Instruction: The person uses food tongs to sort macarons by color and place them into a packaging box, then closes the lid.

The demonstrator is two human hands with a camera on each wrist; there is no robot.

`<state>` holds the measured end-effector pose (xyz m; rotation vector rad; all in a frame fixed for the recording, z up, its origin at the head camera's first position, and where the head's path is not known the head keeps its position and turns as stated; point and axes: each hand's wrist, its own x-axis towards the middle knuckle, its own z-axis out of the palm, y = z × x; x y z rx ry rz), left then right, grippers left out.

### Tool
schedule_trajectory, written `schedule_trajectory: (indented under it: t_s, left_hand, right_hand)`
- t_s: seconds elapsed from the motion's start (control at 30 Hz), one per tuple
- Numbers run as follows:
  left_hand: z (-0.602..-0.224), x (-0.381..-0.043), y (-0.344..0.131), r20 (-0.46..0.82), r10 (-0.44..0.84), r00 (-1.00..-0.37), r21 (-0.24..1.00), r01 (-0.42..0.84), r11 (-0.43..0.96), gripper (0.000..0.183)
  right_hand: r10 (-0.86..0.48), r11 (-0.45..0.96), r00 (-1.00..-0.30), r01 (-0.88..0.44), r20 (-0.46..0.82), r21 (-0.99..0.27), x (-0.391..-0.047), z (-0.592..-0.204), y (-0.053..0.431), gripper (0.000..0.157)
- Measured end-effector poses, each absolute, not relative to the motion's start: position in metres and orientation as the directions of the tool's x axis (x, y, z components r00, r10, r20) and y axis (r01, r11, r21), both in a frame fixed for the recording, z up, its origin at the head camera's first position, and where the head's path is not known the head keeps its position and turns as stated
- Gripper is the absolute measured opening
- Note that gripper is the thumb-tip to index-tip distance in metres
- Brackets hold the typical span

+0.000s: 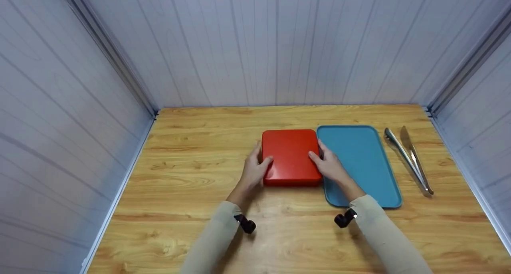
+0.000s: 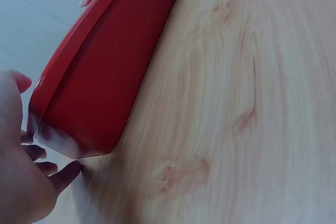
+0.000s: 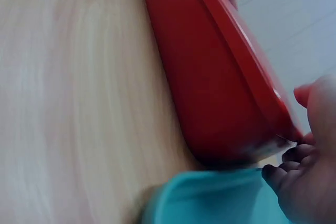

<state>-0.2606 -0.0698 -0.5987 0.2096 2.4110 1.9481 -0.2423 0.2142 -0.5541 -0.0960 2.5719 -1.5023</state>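
A red lidded box point(image 1: 292, 156) stands on the wooden table, its lid rim showing as a band along the upper side point(image 2: 79, 45). My left hand point(image 1: 254, 170) holds its left side, thumb on the lid and the other fingers down along the wall. On the opposite side my right hand point(image 1: 330, 165) grips it the same way, thumb over the lid edge. In the right wrist view, the right fingertips point(image 3: 270, 171) come close to the rim of a blue tray point(image 3: 178, 182). That tray lies just right of the box, partly under the right forearm.
Metal tongs point(image 1: 407, 162) and a knife with a broad blade point(image 1: 405, 138) lie to the right of the tray, their ends meeting near the front. Pale panel walls point(image 1: 275, 46) enclose the wooden table point(image 1: 179, 166) at the back and both sides.
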Motion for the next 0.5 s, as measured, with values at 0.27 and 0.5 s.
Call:
schedule_trajectory:
  t_s: [0.27, 0.5]
  left_hand:
    - [-0.643, -0.284, -0.058, 0.058, 0.063, -0.996, 0.959, 0.074, 0.275, 0.088]
    - [-0.630, -0.281, -0.052, 0.024, 0.025, -0.999, 0.963, 0.030, 0.268, 0.088]
  right_hand:
    - [-0.080, 0.464, -0.996, -0.008, -0.034, -0.886, -0.252, -0.583, 0.209, 0.091]
    - [-0.060, 0.407, -0.998, -0.009, -0.017, -0.914, -0.252, -0.574, 0.199, 0.082]
